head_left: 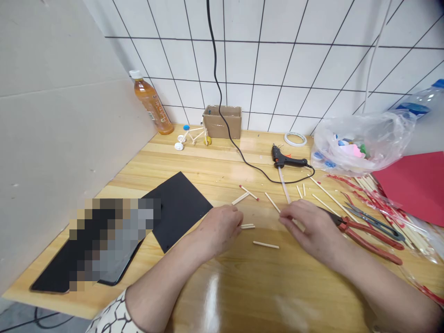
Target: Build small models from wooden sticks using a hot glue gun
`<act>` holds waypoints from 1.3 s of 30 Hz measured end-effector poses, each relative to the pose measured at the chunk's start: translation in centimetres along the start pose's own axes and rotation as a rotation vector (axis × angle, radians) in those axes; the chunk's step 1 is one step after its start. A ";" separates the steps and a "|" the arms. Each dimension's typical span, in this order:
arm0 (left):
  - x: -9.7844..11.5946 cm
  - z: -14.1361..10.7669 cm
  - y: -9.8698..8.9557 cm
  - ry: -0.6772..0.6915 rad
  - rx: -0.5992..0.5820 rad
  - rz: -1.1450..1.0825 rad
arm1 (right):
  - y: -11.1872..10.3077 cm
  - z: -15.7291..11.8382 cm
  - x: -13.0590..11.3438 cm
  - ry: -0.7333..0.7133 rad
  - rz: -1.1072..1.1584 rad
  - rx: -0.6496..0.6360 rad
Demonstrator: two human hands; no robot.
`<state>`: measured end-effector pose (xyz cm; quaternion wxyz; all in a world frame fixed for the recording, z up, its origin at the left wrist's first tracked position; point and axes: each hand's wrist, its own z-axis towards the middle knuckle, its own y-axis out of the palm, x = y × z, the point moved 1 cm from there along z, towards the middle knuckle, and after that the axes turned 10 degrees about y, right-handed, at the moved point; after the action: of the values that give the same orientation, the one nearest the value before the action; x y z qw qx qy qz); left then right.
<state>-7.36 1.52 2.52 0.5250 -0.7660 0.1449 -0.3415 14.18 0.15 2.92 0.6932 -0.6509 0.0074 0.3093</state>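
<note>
My left hand (222, 227) is closed, its curled fingertips on the ends of two short wooden sticks (248, 226) lying side by side. To the right, my right hand (310, 227) pinches the near end of another thin wooden stick (272, 201). One loose short stick (266, 244) lies on the table between and below the hands. Just beyond the left hand is a T-shaped piece of joined sticks (247, 194) with red ends. Red-handled pliers (373, 236) lie beside my right wrist, partly hidden by it.
A glue gun (289, 159) with a black cord lies behind the right hand. Scissors (376, 222), bundled sticks (388, 203) and a plastic bag (364, 138) are at right. Black card (180, 208), a phone (69, 259), a stick model (192, 134), cardboard box (224, 122) and bottle (152, 104) stand leftward.
</note>
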 end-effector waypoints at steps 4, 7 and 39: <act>0.1 0.0 0.0 0.011 0.016 -0.034 | -1.2 -0.1 0.5 0.093 0.013 -0.111; 0.2 0.0 0.1 -0.001 0.032 -0.060 | -0.1 -0.6 -0.6 0.040 0.003 -0.271; 2.3 0.2 2.0 0.203 0.263 -0.175 | 4.8 -1.4 -2.1 -0.172 -0.347 -0.043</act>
<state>-5.30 -0.48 1.51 0.5717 -0.6621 0.0840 -0.4771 10.93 -2.12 -0.77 0.7201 -0.6283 -0.1708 0.2399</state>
